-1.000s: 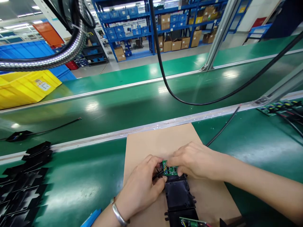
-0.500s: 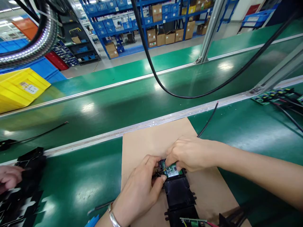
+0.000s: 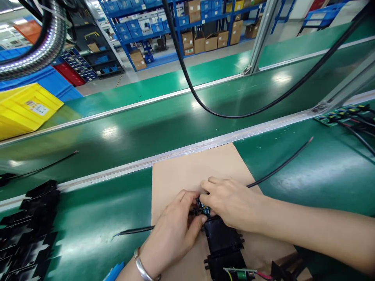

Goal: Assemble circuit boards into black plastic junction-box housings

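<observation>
A small green circuit board (image 3: 204, 210) sits in the end section of a hinged black plastic case (image 3: 224, 236). My left hand (image 3: 178, 222) grips the left edge of that section, thumb in front and fingers behind, where a black cable (image 3: 136, 231) emerges to the left. My right hand (image 3: 227, 199) bends over the board from the right, fingers curled onto it, hiding most of it and the thumb's contact. Another black cable (image 3: 279, 168) runs out from behind my right hand. The case lies on a brown cardboard sheet (image 3: 193, 168).
Black plastic parts (image 3: 32, 230) are piled at the left. A second board (image 3: 241, 273) with wires lies at the bottom edge. Circuit boards with cables (image 3: 345, 115) lie at right. A yellow bin (image 3: 29, 109) stands back left; a black cable (image 3: 234, 116) hangs across the bench.
My right hand has turned and closed further over the board, covering more of it. The right cable has swung right and down; more left cable shows. Another person's hand has left the piled parts.
</observation>
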The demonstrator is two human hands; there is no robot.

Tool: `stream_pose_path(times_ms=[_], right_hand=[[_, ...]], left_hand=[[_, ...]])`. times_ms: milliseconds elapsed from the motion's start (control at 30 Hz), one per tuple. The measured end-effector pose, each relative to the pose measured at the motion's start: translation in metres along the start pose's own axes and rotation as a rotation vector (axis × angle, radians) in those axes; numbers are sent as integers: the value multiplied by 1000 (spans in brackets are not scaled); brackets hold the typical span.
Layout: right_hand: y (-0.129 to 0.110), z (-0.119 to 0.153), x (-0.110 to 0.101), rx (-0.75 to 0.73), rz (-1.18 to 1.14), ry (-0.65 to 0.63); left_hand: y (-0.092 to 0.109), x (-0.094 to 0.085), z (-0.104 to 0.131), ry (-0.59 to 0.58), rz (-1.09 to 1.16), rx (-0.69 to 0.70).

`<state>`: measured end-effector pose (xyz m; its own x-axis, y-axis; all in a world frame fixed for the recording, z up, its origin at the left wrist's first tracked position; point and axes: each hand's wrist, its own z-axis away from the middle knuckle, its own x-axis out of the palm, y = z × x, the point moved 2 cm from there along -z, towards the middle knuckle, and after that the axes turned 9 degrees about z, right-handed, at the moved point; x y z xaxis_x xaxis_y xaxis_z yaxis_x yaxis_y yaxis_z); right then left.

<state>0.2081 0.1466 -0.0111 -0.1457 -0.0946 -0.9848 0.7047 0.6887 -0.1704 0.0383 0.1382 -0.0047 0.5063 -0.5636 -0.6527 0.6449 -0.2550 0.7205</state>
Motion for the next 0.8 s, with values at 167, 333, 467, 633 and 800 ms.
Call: stream_pose_path(times_ms=[167, 333, 467, 633, 800], right_hand=[[-2, 0, 4, 3, -39, 45], [-2, 6, 3, -13, 31, 168], [-1, 13, 4, -12, 1, 162], [3, 17, 8, -17, 5, 175], [5, 15, 10, -29, 35, 118]], left_hand=[[-8, -9, 2, -38, 66, -52], [-5, -18, -1, -96, -2, -118], [8, -12, -2, 12, -64, -52], [12, 3, -2, 3, -142, -116], [7, 14, -1, 31, -302, -157]])
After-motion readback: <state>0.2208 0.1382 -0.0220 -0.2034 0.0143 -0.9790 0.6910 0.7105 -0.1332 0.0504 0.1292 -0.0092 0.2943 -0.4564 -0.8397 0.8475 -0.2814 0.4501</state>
